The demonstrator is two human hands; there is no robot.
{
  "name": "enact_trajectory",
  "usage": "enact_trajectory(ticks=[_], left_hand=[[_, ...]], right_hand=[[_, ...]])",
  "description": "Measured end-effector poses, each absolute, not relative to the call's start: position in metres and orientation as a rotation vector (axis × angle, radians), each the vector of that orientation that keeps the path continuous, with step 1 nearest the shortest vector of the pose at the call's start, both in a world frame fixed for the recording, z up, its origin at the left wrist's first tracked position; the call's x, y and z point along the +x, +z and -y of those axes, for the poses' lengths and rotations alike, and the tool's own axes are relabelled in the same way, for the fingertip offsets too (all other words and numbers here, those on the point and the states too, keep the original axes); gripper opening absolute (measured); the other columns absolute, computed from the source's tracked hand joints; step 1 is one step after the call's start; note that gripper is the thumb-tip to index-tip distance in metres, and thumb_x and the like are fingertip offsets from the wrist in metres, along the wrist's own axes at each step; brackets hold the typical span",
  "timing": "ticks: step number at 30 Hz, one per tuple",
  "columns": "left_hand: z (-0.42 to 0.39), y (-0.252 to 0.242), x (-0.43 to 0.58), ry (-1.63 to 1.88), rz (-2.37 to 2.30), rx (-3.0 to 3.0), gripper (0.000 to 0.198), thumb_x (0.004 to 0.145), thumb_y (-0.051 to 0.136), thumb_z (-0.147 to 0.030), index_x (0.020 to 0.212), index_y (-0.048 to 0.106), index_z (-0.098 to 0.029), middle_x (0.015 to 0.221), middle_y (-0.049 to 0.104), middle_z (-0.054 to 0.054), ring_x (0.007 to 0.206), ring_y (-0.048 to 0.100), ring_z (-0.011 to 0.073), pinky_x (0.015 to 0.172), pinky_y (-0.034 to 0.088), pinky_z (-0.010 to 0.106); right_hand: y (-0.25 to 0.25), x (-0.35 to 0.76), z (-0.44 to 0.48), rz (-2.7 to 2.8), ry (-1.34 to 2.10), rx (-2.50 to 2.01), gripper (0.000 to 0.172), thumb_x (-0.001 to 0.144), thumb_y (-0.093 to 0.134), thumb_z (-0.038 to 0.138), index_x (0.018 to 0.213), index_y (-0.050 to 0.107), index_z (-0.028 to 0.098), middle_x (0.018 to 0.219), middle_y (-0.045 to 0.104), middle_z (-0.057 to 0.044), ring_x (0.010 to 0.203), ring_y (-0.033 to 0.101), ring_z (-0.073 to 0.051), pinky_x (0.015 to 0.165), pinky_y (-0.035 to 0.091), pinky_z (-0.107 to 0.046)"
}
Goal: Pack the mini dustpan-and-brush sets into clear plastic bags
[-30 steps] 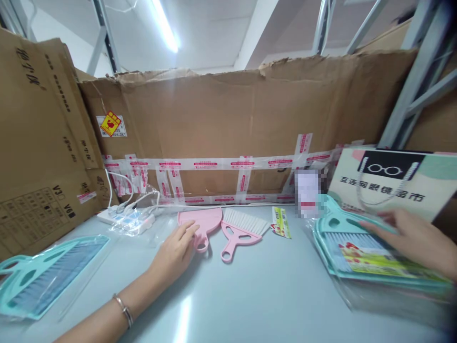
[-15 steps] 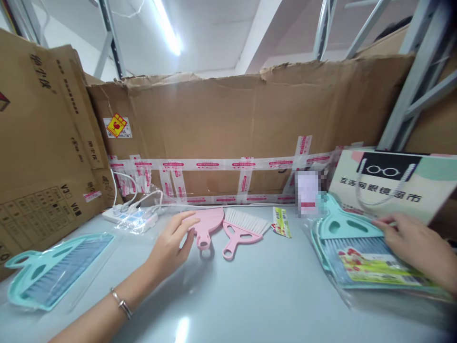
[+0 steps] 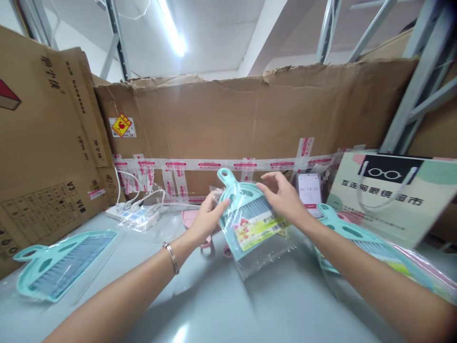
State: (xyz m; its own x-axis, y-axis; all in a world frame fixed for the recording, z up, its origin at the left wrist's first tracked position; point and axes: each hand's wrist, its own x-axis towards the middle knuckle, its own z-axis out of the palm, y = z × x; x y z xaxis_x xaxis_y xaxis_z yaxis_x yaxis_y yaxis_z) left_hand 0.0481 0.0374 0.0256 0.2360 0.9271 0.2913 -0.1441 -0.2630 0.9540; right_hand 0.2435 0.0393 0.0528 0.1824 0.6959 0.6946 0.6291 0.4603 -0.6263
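Note:
A turquoise dustpan and brush set point(image 3: 246, 205) in a clear plastic bag, with a flowery green label, is held up above the table, handle upward. My left hand point(image 3: 209, 216) is closed on its left edge, thumb in front. My right hand point(image 3: 283, 197) is at its upper right edge, thumb against it and fingers bent. Behind it, a pink dustpan point(image 3: 189, 217) lies on the table, partly covered by my left hand. Only the handle end of the pink brush point(image 3: 227, 251) shows.
Another bagged turquoise set point(image 3: 64, 267) lies at left. More bagged sets point(image 3: 357, 233) lie at right under my forearm, before a paper bag point(image 3: 389, 195). A phone point(image 3: 310, 190) leans against the back cardboard point(image 3: 228, 119). A power strip point(image 3: 134, 216) with cables sits back left.
My right hand has brought a bagged turquoise set from the right pile to the middle. My left hand has moved from the pink dustpan to grip the set's left edge.

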Motion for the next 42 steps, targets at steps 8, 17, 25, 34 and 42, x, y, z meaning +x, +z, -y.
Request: enact_trajectory(ticks=[8,17,25,34,42], left_hand=[[-0.023,-0.001,0.011,1.449,-1.024,1.122,0.037,0.075,0.06,-0.048,0.094,0.038,-0.025,0.054,0.048,-0.01,0.034,0.044,0.0069,0.034,0.033,0.017],[-0.024,-0.012,0.014,1.522,-1.03,1.149,0.039,0.074,0.06,-0.051,0.076,0.034,-0.023,0.052,0.042,-0.01,0.038,0.043,0.0069,0.034,0.036,0.016],[-0.015,-0.012,0.017,1.523,-0.953,1.164,0.039,0.075,0.06,-0.05,0.072,0.032,-0.022,0.052,0.04,-0.01,0.039,0.041,0.0059,0.035,0.036,0.016],[-0.049,0.016,-0.042,1.695,-1.169,1.264,0.033,0.074,0.058,-0.048,0.074,0.044,-0.018,0.081,0.062,0.003,0.069,0.062,0.0162,0.061,0.052,0.032],[-0.066,0.034,-0.109,1.915,-1.958,1.936,0.068,0.07,0.067,-0.031,0.128,0.036,-0.013,0.148,0.017,0.02,0.138,0.012,0.0347,0.11,0.008,0.058]], right_hand=[[0.003,0.215,0.002,1.39,0.802,-1.105,0.029,0.071,0.063,0.045,0.085,0.053,0.021,0.085,0.06,-0.004,0.075,0.059,-0.018,0.062,0.052,-0.034],[-0.022,0.246,-0.032,1.195,0.947,-1.248,0.038,0.053,0.074,0.044,0.072,0.051,0.021,0.075,0.061,-0.003,0.07,0.061,-0.02,0.062,0.048,-0.034],[-0.008,0.23,-0.016,1.413,0.694,-1.26,0.031,0.065,0.067,0.048,0.08,0.067,0.022,0.082,0.059,-0.004,0.078,0.059,-0.021,0.071,0.049,-0.038],[-0.018,0.229,-0.012,0.875,1.199,-1.083,0.041,0.044,0.081,0.042,0.06,0.05,0.02,0.057,0.06,0.003,0.053,0.056,-0.013,0.053,0.045,-0.027],[-0.013,0.237,-0.017,0.699,1.154,-1.043,0.039,0.046,0.079,0.032,0.069,0.05,0.022,0.056,0.061,0.004,0.052,0.058,-0.015,0.053,0.048,-0.028]])
